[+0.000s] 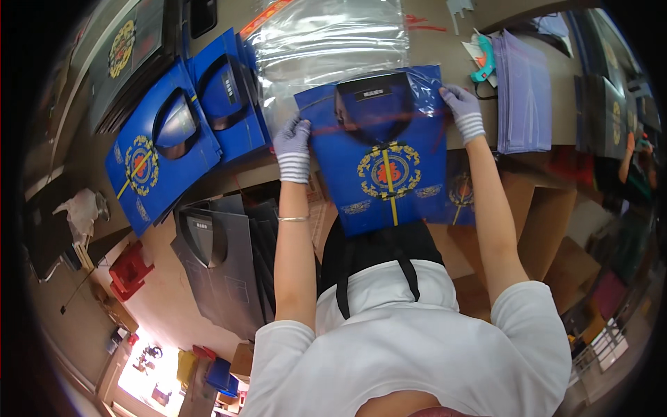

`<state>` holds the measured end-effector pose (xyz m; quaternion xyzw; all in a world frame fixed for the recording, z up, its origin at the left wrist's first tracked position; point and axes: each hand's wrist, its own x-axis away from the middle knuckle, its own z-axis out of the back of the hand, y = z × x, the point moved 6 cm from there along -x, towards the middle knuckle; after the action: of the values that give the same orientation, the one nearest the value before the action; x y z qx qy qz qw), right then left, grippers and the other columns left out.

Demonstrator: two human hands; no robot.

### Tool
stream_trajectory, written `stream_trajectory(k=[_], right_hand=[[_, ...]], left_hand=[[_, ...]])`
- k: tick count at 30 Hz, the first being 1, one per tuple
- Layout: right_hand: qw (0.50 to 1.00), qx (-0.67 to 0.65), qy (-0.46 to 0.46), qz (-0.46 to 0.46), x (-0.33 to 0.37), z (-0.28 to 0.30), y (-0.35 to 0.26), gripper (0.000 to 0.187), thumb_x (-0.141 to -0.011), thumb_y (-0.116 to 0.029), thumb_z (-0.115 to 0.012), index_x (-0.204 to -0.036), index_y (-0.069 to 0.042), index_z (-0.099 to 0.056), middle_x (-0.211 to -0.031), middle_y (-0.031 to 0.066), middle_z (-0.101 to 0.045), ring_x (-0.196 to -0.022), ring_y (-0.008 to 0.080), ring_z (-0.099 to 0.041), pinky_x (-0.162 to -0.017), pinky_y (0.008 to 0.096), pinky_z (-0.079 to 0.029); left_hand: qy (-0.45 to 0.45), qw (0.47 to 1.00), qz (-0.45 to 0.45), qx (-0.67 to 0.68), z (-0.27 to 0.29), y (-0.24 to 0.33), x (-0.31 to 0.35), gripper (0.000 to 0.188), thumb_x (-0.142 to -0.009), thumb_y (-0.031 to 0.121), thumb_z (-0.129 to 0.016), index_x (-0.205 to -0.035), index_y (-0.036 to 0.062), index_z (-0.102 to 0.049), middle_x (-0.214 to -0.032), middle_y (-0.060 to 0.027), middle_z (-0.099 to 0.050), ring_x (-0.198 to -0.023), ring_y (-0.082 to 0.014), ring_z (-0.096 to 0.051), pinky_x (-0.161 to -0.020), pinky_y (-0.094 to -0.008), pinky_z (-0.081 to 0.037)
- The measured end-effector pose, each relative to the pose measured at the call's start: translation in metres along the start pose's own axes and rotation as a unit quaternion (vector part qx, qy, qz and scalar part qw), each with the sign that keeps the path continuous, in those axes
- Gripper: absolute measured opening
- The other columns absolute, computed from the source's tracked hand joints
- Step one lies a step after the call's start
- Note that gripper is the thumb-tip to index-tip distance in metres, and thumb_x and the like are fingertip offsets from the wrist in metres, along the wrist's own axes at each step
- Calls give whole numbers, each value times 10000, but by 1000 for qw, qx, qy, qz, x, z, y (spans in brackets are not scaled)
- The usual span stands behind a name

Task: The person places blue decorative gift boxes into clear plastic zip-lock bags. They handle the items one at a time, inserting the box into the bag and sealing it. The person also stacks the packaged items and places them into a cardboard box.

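A blue paper gift bag (pixel 389 201) with a dark ribbon handle and a gold ring design lies between my hands at the table's front edge. Clear plastic film (pixel 326 38) stretches behind it and covers its upper part. My left hand (pixel 292 147), in a striped grey glove, is closed at the bag's upper left edge. At the upper right edge, my right hand (pixel 461 110), gloved alike, is closed with thumb and fingers together. Whether the fingertips also pinch the film, I cannot tell.
More blue gift bags (pixel 170 149) lie to the left, beside dark bags (pixel 222 260) standing below table level. A teal glue gun (pixel 483 59) rests near a stack of lilac sheets (pixel 524 97) on the right. Cardboard boxes (pixel 549 215) stand below right.
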<state>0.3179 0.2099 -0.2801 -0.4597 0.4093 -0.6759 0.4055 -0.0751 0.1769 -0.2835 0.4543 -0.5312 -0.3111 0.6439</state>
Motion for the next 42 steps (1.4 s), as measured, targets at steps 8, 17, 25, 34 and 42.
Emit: stream_trajectory(k=[8,17,25,34,42], right_hand=[[997,22,2,-68,130,33,34,146,-822,-110,-619,-890,19,-626,-765,-23,-569,-718,49,-490,-666,200,-417],[896,-333,2,-295,269,14,121,252,-794,-220,-684,-951,-48,-587,-852,26,-614,-782,102,-567,-689,252,-466],[953,127,77,266,217,67,-227,249,-763,-120,-661,-998,-42,-627,-838,71,-635,-712,177,-604,-636,269,-471],[930,141,-109,323,196,-52,-102,218,-687,-8,-597,-863,-124,-654,-792,81,-580,-741,261,-562,-621,334,-455],[966,150,-198,-73,273,49,104,413,-779,-330,-586,-1104,-83,-522,-1057,117,-564,-985,288,-561,-847,422,-438]], left_hand=[[-49,995,88,5,7,-47,129,212,-848,-20,-523,-1053,-34,-572,-865,-43,-614,-741,-93,-560,-686,-221,-465],[-310,922,229,-37,13,-71,235,228,-862,-28,-431,-1064,-27,-536,-817,-72,-582,-763,-128,-573,-676,-240,-480],[-380,919,-4,-104,-35,52,221,286,-884,114,-535,-1145,0,-509,-976,-87,-590,-871,-134,-568,-740,-253,-477],[-234,967,-22,98,-99,13,72,301,-847,93,-506,-1129,-13,-507,-948,-107,-602,-779,-183,-564,-729,-307,-457],[-141,953,60,-261,-79,-10,65,338,-809,220,-588,-972,-76,-581,-824,-115,-627,-749,-166,-574,-716,-313,-466]])
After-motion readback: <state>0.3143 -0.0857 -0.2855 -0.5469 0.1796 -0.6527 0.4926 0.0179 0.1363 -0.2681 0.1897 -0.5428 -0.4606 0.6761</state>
